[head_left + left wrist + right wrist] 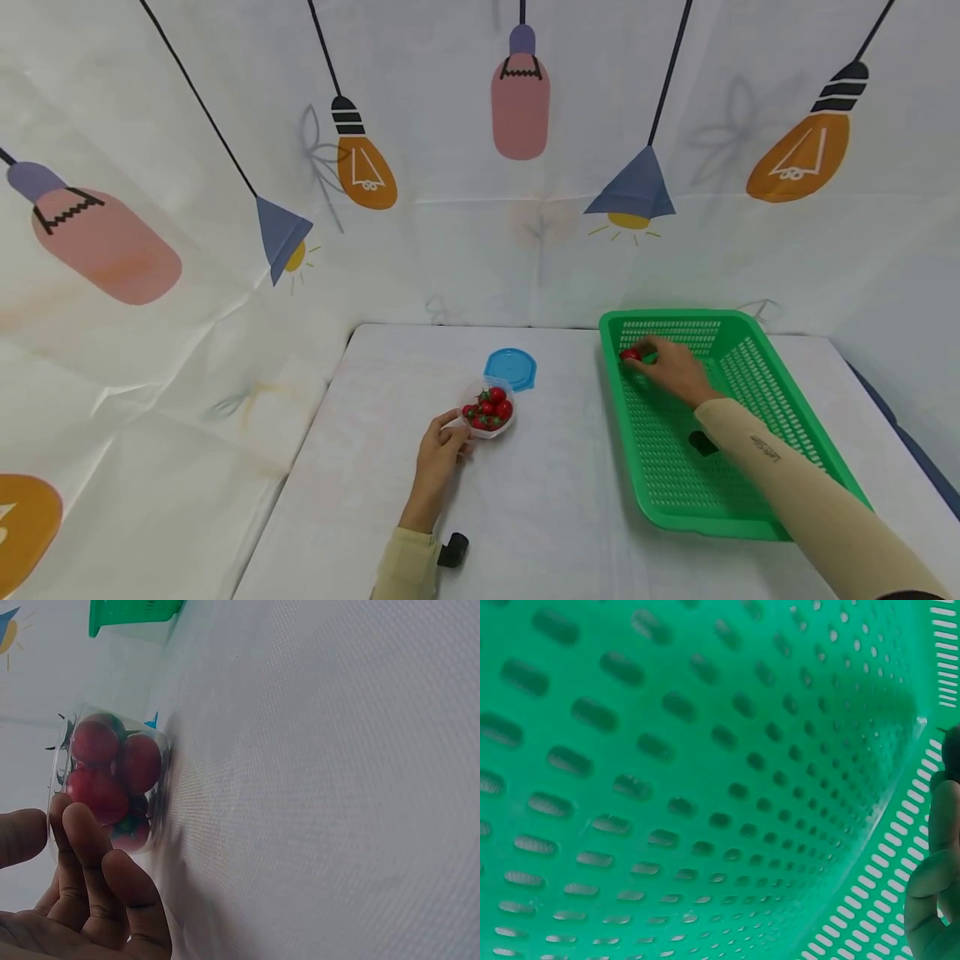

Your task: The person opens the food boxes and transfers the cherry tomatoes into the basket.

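A small clear plastic container (pixel 480 432) full of red cherry tomatoes (pixel 487 408) stands on the white table. My left hand (pixel 441 458) pinches its near left rim between thumb and fingertips. Through its clear wall, several tomatoes (pixel 97 793) show in the left wrist view, with the fingers (pixel 88 832) right beside them. Inside the green basket (pixel 633 467), at its far left corner, my right hand (pixel 672 372) pinches a red cherry tomato (pixel 630 355). Only part of the right hand (pixel 937 877) appears at the right edge of the right wrist view, with the tomato dark and mostly cut off.
A blue lid (pixel 512 368) lies just behind the container, close to its rim. The slotted basket takes up the right side of the table (pixel 555 500). A cloth wall (pixel 450 267) printed with lamps hangs behind the table's far edge.
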Demonstrator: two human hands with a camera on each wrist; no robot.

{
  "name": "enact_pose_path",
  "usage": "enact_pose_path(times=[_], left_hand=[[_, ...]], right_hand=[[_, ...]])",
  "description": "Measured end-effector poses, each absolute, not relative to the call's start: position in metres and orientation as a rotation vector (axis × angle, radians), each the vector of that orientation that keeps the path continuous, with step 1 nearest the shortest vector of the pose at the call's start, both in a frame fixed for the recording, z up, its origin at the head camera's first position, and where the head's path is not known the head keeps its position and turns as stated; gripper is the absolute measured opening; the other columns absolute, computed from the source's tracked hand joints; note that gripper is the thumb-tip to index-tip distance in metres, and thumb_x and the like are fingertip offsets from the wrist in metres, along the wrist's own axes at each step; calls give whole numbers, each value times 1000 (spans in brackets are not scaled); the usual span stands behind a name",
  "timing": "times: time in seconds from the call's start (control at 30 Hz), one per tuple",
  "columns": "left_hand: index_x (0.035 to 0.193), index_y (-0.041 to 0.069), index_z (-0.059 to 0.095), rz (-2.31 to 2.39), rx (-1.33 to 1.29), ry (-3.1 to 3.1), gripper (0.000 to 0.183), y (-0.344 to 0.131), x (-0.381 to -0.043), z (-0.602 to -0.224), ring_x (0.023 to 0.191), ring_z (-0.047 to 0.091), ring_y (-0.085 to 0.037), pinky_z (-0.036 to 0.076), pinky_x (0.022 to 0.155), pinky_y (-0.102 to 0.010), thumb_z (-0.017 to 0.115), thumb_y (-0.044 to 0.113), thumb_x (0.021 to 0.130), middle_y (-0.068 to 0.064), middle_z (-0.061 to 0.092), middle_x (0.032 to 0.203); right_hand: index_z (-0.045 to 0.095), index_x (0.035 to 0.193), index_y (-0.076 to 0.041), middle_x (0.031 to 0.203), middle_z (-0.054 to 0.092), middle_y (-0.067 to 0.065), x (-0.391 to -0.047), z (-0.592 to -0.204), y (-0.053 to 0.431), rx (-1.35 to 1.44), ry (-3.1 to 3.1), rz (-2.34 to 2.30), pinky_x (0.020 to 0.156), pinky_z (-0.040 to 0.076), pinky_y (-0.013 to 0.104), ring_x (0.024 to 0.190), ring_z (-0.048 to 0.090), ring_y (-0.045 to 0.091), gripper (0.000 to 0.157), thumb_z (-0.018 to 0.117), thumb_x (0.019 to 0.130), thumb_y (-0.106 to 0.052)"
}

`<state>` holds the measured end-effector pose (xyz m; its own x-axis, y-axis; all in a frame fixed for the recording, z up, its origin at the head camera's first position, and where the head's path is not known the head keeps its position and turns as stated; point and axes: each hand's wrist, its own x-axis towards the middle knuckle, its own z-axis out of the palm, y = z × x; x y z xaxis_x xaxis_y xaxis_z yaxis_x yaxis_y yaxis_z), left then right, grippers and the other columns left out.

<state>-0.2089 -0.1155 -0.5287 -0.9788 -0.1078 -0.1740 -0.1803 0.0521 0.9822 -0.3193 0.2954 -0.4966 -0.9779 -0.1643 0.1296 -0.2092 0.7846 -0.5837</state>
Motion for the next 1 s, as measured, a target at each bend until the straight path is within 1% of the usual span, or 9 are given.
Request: enact_pose_path(times=[0.03,0.07,0.27,0.43,0.63,0.83,1.0], left_hand=[[143,0,49,2102,-313,2240,44,-115,-211,-533,82,66,-23,51,72,-31,58,13,102,-14,72,102],[143,0,48,2101,-313,2234,44,-115,-210,-530,83,66,-24,51,73,-32,57,12,102,-15,71,102],[142,-4,47,2090,-295,2212,43,-112,-203,-506,90,65,-37,52,78,-40,56,8,102,-22,70,104],[143,-5,46,2093,-280,2204,44,-112,-198,-496,95,63,-42,52,81,-42,55,9,102,-22,70,106],[142,-5,47,2100,-286,2202,44,-113,-199,-496,95,63,-43,52,80,-41,56,9,102,-21,70,104],[142,-5,47,2105,-296,2196,43,-113,-199,-497,94,63,-42,52,79,-41,56,9,102,-20,70,103],[142,-5,48,2108,-295,2197,43,-113,-199,-499,92,65,-39,52,78,-39,56,9,102,-20,70,103]], right_hand=[[67,120,-1,110,70,18,-319,-498,296,305,-2900,957,78,53,54,98,66,37,36,71,97,-29],[67,120,-1,109,71,18,-319,-500,296,308,-2905,948,78,53,55,98,66,38,36,71,97,-28],[69,116,-3,106,72,16,-320,-510,296,318,-2925,888,77,53,52,95,67,35,32,73,95,-27],[70,114,-5,104,72,14,-322,-514,296,320,-2932,869,75,54,52,94,68,34,29,73,95,-27],[69,116,-2,105,72,16,-320,-514,294,327,-2929,852,74,54,51,93,68,34,32,75,94,-25],[68,116,-4,105,72,15,-318,-511,294,314,-2924,851,67,54,46,88,68,32,33,74,94,-27],[67,120,-3,112,70,19,-317,-505,295,275,-2899,851,68,54,49,92,67,36,37,71,96,-31]])
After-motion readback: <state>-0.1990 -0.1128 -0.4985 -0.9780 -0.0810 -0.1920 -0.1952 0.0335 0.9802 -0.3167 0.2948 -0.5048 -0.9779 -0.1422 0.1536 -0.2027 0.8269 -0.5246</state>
